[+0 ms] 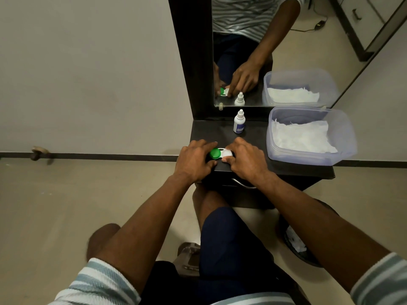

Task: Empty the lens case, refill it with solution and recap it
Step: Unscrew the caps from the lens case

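A contact lens case lies on the black shelf near its front edge. It has a green cap on the left well and a white cap on the right well. My left hand holds the case at the green end, fingers curled around it. My right hand pinches the white cap between thumb and fingers. A small white solution bottle with a blue label stands capped behind the case, near the mirror.
A clear plastic tub lined with white tissue sits at the shelf's right. A mirror rises behind the shelf. A drawer handle lies under my right wrist. A dark bin with white tissue stands on the floor, lower right.
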